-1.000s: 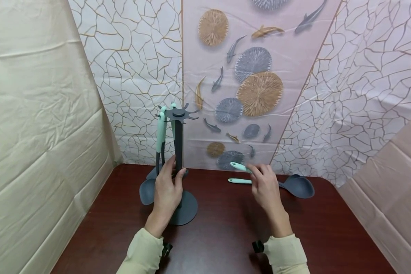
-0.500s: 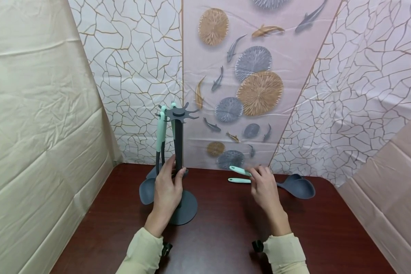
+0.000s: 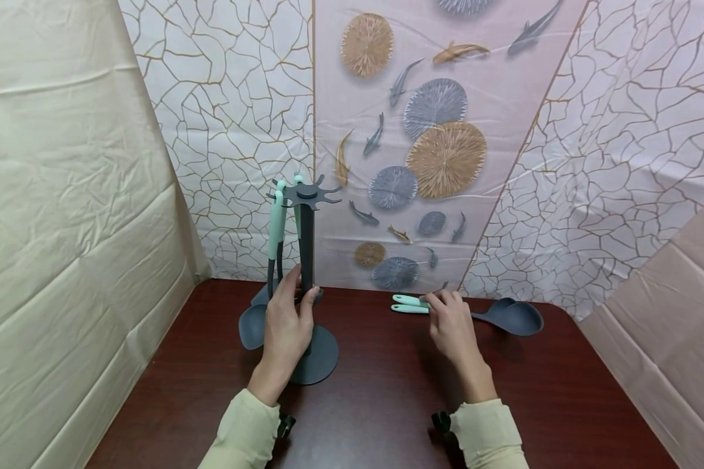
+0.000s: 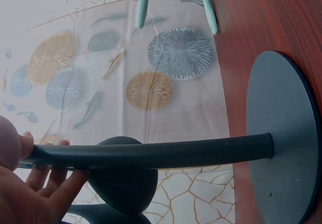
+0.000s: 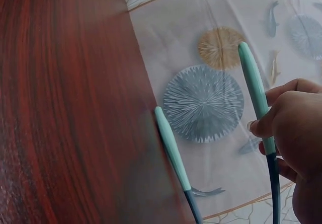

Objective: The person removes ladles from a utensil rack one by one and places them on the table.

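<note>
My left hand (image 3: pixel 287 319) grips the dark grey pole of a utensil stand (image 3: pixel 307 244). In the left wrist view, thumb and fingers lie around the pole (image 4: pixel 176 152). Utensils with mint handles (image 3: pixel 276 225) hang on the stand's left side, a grey head (image 3: pixel 252 327) showing beside my wrist. My right hand (image 3: pixel 453 322) pinches the mint handle of a grey ladle (image 3: pixel 525 320), whose bowl points right. Just beyond it lies a second mint-handled utensil (image 5: pixel 173 151) on the table, its head partly hidden behind the ladle. In the right wrist view the held handle (image 5: pixel 255 85) is apart from the table.
The round base (image 3: pixel 322 358) of the stand sits on the dark red wooden table (image 3: pixel 375 417). A patterned cloth (image 3: pixel 258 98) hangs right behind the table's back edge. Pale cloth walls (image 3: pixel 82 260) close in both sides.
My right hand has lowered the ladle's handle, bringing it close to the other utensil's handle in the head view. The ladle's bowl has shifted slightly right. My left hand stays on the pole.
</note>
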Action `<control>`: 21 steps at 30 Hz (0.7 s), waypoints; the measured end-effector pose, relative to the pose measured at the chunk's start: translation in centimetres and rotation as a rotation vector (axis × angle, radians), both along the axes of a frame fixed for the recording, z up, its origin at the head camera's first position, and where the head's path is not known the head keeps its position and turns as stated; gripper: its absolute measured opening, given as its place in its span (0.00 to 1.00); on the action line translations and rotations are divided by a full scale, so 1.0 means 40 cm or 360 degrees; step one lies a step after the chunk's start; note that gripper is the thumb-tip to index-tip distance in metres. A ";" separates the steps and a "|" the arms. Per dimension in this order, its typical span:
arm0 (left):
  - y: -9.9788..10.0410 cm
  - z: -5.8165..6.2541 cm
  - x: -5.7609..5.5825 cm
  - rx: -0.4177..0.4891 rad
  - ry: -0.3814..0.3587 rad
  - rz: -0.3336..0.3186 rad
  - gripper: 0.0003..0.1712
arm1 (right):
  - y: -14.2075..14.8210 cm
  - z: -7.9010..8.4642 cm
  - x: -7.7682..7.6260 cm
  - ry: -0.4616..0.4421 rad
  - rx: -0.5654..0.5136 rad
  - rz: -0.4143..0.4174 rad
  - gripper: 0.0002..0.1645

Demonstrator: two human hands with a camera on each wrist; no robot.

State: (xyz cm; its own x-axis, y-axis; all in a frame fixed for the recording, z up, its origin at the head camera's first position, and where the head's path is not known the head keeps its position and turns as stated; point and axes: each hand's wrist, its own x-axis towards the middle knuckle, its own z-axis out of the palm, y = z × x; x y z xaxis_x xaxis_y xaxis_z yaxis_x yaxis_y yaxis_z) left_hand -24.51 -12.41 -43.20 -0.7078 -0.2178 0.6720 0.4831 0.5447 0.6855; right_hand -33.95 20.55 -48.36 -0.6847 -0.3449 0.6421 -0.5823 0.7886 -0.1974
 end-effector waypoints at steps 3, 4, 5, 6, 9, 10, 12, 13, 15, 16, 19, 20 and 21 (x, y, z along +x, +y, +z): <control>0.000 0.000 0.000 0.0002 0.0003 -0.0004 0.28 | 0.001 -0.006 0.000 -0.0033 0.0021 -0.0013 0.16; 0.000 0.000 0.000 0.0002 0.0004 -0.0005 0.28 | 0.002 -0.008 -0.001 -0.0035 0.0022 -0.0014 0.16; 0.000 0.000 -0.001 0.0001 0.0004 -0.0005 0.28 | 0.002 -0.010 -0.002 -0.0031 0.0026 -0.0015 0.17; 0.000 0.000 -0.001 0.0000 0.0004 -0.0005 0.28 | 0.003 -0.012 -0.003 -0.0027 0.0029 -0.0015 0.17; 0.000 0.001 -0.001 -0.0002 0.0002 -0.0003 0.28 | 0.005 -0.018 -0.006 -0.0020 0.0026 -0.0004 0.17; -0.001 0.001 -0.001 -0.0002 0.0000 -0.0002 0.28 | 0.006 -0.021 -0.007 -0.0024 0.0026 -0.0002 0.17; 0.000 0.001 0.000 -0.0002 -0.0002 -0.0001 0.28 | 0.008 -0.025 -0.008 -0.0048 0.0026 -0.0001 0.17; 0.000 0.000 0.000 -0.0001 -0.0002 0.0000 0.28 | 0.009 -0.027 -0.009 -0.0061 0.0030 -0.0004 0.18; 0.000 0.000 0.001 0.0001 -0.0002 -0.0002 0.28 | 0.011 -0.031 -0.011 -0.0084 0.0044 -0.0016 0.18; 0.000 0.000 0.001 0.0002 -0.0003 -0.0004 0.28 | 0.011 -0.033 -0.012 -0.0092 0.0051 -0.0021 0.18; -0.001 -0.001 0.001 0.0002 -0.0006 -0.0006 0.28 | 0.011 -0.038 -0.015 -0.0103 0.0066 -0.0034 0.18; -0.001 -0.001 0.000 0.0002 -0.0007 -0.0006 0.28 | 0.012 -0.039 -0.015 -0.0104 0.0067 -0.0035 0.18; -0.001 -0.001 -0.001 0.0001 -0.0008 -0.0006 0.28 | 0.012 -0.040 -0.015 -0.0108 0.0067 -0.0037 0.18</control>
